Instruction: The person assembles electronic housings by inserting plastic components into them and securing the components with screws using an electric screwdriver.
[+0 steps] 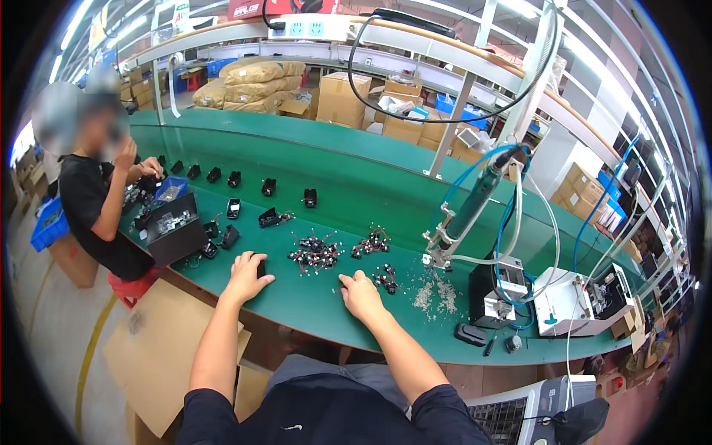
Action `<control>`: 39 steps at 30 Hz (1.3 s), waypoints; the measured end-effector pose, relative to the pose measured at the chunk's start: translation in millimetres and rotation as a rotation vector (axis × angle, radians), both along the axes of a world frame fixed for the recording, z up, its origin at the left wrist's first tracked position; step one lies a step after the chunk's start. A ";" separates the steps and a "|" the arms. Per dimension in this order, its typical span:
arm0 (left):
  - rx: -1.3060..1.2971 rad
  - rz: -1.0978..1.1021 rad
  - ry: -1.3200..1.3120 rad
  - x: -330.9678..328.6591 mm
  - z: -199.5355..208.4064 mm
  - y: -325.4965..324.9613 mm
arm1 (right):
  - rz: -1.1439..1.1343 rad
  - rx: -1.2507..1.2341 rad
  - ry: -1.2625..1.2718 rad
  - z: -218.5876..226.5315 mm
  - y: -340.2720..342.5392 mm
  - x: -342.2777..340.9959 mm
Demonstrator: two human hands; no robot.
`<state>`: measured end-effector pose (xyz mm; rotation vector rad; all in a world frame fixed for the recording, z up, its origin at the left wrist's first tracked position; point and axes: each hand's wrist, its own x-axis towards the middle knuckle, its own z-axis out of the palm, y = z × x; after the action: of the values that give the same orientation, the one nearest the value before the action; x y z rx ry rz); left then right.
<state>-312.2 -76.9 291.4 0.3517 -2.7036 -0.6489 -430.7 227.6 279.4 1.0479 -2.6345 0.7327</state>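
On the green worktop (311,308), my left hand (246,279) is closed round a small black plastic housing (261,268), part of which shows between thumb and fingers. My right hand (361,297) has its fingers curled together near the table's front; whatever they may hold is too small to make out. Just beyond it lie a large heap of small black parts with wires (314,252), a smaller heap (371,242) and a little cluster (386,279). Several black housings stand in a spaced row farther back, one of them (310,198) straight ahead.
Right of my hands are scattered small metal pieces (436,295), a mounted screwdriver tool (475,204) with blue hoses, and a black box machine (493,293). At left, a person (100,178) works beside a dark open box (176,228) and a blue bin (172,189).
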 end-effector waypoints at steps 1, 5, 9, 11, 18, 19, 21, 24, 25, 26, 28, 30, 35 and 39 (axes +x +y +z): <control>0.009 0.030 0.004 12.2 1.3 7.6 | 0.006 -0.025 0.008 3.6 6.9 7.0; 0.113 -0.011 0.085 50.5 0.0 28.6 | -0.160 -0.339 -0.347 -2.3 40.4 42.9; 0.380 -0.145 0.257 94.8 26.8 83.8 | -0.158 -0.460 -0.386 -1.0 59.5 58.5; 0.420 -0.147 0.233 96.0 33.8 101.6 | -0.108 -0.526 -0.326 -2.0 59.3 53.1; 0.898 -0.338 0.077 36.0 21.2 135.7 | -0.048 -0.403 -0.180 -6.2 69.6 62.9; 0.883 -0.370 0.084 24.7 15.0 139.8 | -0.054 -0.397 -0.192 -3.7 70.9 64.5; 0.830 -0.433 0.070 11.2 3.1 144.3 | -0.019 -0.369 -0.149 3.5 74.6 71.3; 0.716 -0.518 0.057 -0.7 7.3 150.2 | -0.040 -0.383 -0.194 20.9 77.7 74.5; 0.748 -0.544 0.010 -1.3 10.1 151.2 | -0.035 -0.417 -0.188 30.4 75.0 77.1; 0.773 -0.565 0.033 -1.8 6.1 152.8 | -0.035 -0.409 -0.194 43.6 69.6 77.8; 0.616 -0.572 0.086 -4.3 16.8 158.6 | 0.038 -0.493 -0.123 61.8 60.9 79.3; 0.601 -0.580 0.150 -9.7 14.9 162.9 | 0.102 -0.467 -0.117 66.9 53.7 73.0; 0.699 -0.516 0.118 -10.2 30.0 165.0 | 0.211 -0.261 -0.003 61.8 47.7 62.5; 0.603 -0.473 0.190 -11.2 30.6 170.5 | 0.200 -0.229 0.045 64.5 45.0 61.6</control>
<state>-323.4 93.5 322.0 -0.2198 -2.3599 -1.5477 -369.1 272.6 343.8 1.2541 -2.3616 1.0122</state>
